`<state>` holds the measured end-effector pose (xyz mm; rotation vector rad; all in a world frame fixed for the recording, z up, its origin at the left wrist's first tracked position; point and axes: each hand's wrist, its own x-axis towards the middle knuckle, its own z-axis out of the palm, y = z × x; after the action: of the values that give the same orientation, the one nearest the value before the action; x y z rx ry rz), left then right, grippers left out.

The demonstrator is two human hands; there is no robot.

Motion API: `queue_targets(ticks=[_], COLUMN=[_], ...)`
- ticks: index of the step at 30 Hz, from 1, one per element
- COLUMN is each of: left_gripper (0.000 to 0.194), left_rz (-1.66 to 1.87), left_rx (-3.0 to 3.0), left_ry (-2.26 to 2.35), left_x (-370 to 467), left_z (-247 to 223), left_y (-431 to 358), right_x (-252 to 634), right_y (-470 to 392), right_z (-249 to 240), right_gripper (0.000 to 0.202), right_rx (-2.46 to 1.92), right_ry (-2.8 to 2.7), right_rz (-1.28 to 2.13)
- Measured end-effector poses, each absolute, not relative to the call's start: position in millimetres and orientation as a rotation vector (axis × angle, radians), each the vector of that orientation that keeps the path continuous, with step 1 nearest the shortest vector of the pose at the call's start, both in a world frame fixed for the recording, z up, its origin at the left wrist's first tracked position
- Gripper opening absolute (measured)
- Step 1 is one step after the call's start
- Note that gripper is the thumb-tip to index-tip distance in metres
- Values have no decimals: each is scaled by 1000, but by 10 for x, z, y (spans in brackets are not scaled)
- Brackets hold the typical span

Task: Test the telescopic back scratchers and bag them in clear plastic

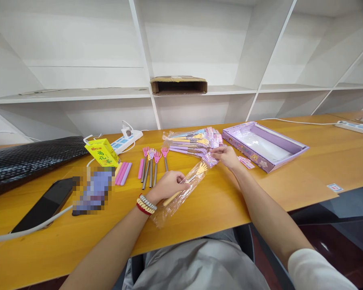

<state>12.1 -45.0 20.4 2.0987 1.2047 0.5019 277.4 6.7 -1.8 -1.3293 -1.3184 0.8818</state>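
My left hand [171, 184] is closed on a yellow back scratcher [202, 168] inside a clear plastic bag [166, 211], near the table's front edge. The yellow claw end points away to the right. With thumb and fingers pinched, my right hand [226, 156] holds the purple printed end of a plastic bag [210, 160]; I cannot tell whether it belongs to the same bag. Right beyond it lies a pile of bagged back scratchers [190, 139]. Several unwrapped metal rods with pink, purple and yellow claws [157, 158] lie left of my left hand.
Pink and purple handle tubes [124, 174] lie by a yellow tea box [103, 152]. A purple display box [269, 147] sits at right, beside a small pink card [246, 162]. A black phone [46, 203], cables and a power strip [126, 141] occupy the left. Behind stand white shelves with a cardboard box [179, 80].
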Motion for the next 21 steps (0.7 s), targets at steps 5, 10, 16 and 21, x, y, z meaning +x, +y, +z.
queue_targets(ticks=[5, 10, 16, 21], left_gripper=[27, 25, 24, 25], left_rz=[504, 504, 503, 513], left_rx=[2098, 2101, 2079, 2092], left_ry=[1211, 1205, 1222, 1202], left_x=[119, 115, 134, 148], left_z=[195, 178, 196, 229], left_y=[-446, -437, -455, -478], right_x=[2747, 2721, 2696, 2664], right_y=[54, 41, 69, 50], right_z=[5, 13, -34, -26], right_gripper=[32, 32, 36, 33], right_rx=[-1314, -1226, -1253, -1285], right_ry=[-1329, -1393, -1387, -1415], right_rz=[967, 1002, 945, 823])
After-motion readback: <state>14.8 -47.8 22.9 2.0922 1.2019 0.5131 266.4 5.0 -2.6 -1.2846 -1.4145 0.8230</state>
